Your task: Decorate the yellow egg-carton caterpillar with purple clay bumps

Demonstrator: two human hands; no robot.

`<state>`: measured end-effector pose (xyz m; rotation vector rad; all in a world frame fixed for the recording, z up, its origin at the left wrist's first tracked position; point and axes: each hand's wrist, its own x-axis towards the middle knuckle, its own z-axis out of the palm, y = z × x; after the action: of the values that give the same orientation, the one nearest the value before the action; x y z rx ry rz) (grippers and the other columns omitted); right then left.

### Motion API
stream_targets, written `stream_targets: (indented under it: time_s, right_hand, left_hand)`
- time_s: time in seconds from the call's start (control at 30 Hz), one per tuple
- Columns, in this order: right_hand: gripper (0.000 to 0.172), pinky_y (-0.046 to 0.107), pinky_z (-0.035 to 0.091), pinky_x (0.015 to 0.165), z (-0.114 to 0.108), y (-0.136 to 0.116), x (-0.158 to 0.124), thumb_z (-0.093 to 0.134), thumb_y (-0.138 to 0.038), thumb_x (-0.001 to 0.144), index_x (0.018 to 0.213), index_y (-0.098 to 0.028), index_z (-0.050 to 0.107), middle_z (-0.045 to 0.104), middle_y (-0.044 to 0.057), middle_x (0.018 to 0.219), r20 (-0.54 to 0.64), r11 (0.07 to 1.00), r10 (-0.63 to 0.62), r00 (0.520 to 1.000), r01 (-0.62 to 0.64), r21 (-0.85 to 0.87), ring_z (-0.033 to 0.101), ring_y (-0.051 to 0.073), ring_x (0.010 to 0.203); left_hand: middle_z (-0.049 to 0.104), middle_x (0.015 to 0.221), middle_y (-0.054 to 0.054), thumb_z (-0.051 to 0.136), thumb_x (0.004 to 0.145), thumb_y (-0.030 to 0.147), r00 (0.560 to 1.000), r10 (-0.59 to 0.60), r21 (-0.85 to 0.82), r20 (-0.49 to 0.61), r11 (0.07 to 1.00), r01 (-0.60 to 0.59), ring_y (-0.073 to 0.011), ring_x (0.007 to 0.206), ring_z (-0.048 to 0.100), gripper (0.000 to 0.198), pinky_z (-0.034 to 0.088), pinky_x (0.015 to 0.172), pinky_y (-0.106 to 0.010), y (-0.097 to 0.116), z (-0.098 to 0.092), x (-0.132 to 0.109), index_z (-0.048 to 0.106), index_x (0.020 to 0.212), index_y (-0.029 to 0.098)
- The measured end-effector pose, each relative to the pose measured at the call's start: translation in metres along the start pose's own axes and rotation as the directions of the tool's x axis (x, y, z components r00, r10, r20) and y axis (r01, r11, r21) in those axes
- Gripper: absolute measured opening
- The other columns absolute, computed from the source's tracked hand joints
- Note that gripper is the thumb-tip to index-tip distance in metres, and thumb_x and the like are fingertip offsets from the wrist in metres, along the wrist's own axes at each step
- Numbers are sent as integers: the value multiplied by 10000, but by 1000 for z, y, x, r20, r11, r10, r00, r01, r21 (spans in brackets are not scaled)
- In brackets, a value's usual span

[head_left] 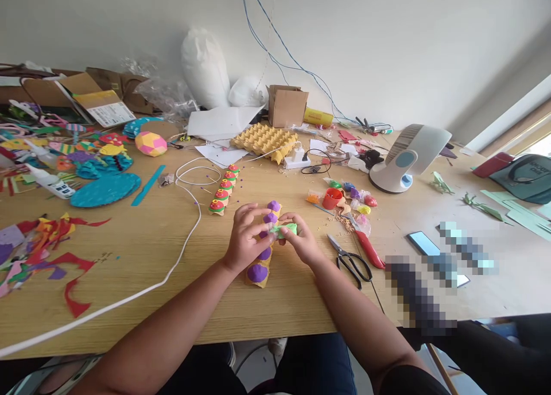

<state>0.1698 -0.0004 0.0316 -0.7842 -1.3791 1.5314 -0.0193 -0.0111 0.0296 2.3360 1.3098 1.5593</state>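
Between my hands is a small lump of light green modelling clay (pixel 289 229) in clear plastic wrap. My right hand (pixel 302 241) grips the green lump between thumb and fingers. My left hand (pixel 246 238) is closed at the wrap's left end, its fingertips pinched together. Beneath both hands lies an egg-carton strip (pixel 262 281) with purple clay (pixel 257 273) over its bumps; my hands hide its middle part. Farther left and back rests another carton strip (pixel 222 194), with red bumps, green bands and yellow details.
Scissors (pixel 350 260) and a red-handled tool (pixel 369 248) lie right of my hands, near a red cup (pixel 332 198) and bagged clay. A white cable (pixel 181 251) crosses the left side. A white fan (pixel 407 157) and yellow egg tray (pixel 262 139) stand farther back.
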Motion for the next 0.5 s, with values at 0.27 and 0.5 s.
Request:
stream_targets:
  time_s: [0.27,0.5]
  right_hand:
    - [407,269,491,602,-1,5,3,808,-525,786,965,-194,654,667,-10,748,-8,998,24,1000,-23,60,586,115,608]
    - [369,259,458,590,-2,8,4,776,-511,824,947,-193,635,657,-20,694,-36,998,6,999,-4,56,572,112,587]
  left_hand:
    - [710,1237,-28,721,885,329,1000,16,26,-19,1000,-16,-281,1300,496,51,442,1114,-571,-1,1,0,756,866,296]
    - [716,1210,-23,736,873,316,998,32,67,-59,997,-28,-288,1300,485,44,422,1131,-571,-2,0,0,755,838,297]
